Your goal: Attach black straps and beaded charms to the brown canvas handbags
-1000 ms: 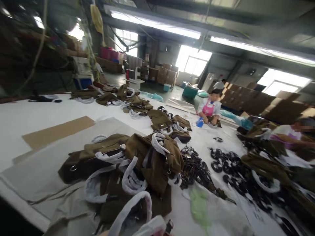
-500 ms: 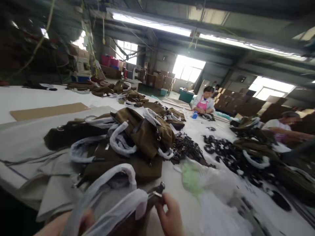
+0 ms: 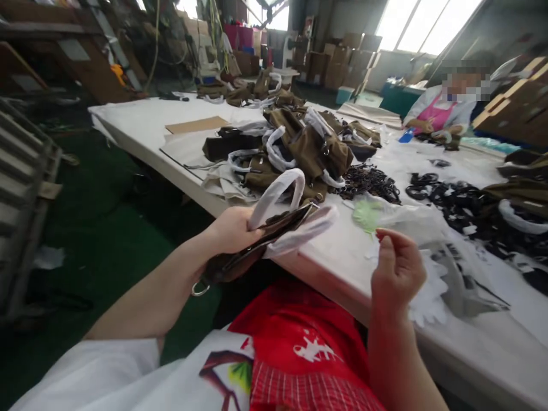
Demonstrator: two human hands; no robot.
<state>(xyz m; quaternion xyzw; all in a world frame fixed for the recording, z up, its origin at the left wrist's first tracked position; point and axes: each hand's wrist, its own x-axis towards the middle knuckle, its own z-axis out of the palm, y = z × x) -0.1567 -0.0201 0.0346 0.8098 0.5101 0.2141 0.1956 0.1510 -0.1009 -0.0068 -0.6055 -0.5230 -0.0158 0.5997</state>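
Note:
My left hand [image 3: 233,230] grips a brown handbag [image 3: 233,264] at its top edge, beside a handle. Both handles [image 3: 280,197] are wrapped in white material and stand out from the bag, which is tilted at the table's front edge. A metal ring shows at the bag's near end. My right hand [image 3: 398,271] is raised apart from the bag, its fingers pinched together; whatever they hold, if anything, is too small to make out. Below and behind it lie a pale green piece [image 3: 367,215] and clear plastic [image 3: 411,220].
Brown bags with wrapped handles [image 3: 317,145] are heaped on the white table [image 3: 141,123]. A pile of dark straps with metal fittings [image 3: 370,184] lies to their right, with black pieces [image 3: 449,197] farther right. A co-worker in a pink apron [image 3: 439,114] is across the table.
My right hand has come off the bag's end and moved right. The bag now shows edge-on in my left hand, and the view has turned left and downward.

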